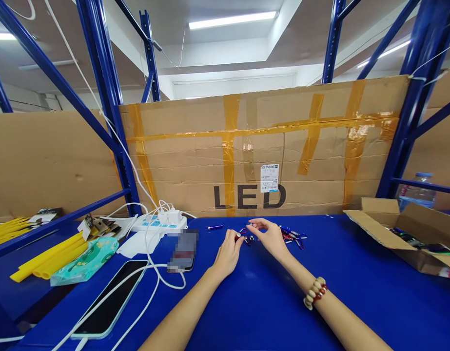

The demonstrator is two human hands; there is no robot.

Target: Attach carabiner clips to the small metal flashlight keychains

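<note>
My left hand (227, 254) is closed around a small red metal tube (238, 236), whose pale round end shows at the fingertips. Just to its right, my right hand (266, 235) has thumb and forefinger in a pinch; whatever lies between them is too small to make out. Under and between the hands are small red and dark metal clip pieces (248, 240). Beyond the right hand lies a loose pile of blue and red carabiner clips and tubes (293, 237). A single blue-purple tube (215, 227) rests apart, left of the hands.
A white power strip (159, 223) with plugs and cables stands at the back left. Two phones (109, 298) lie by trailing white cables. An open cardboard box (411, 253) with small items sits right. A tall cardboard sheet (195, 161) and blue rack posts (415, 97) border the table.
</note>
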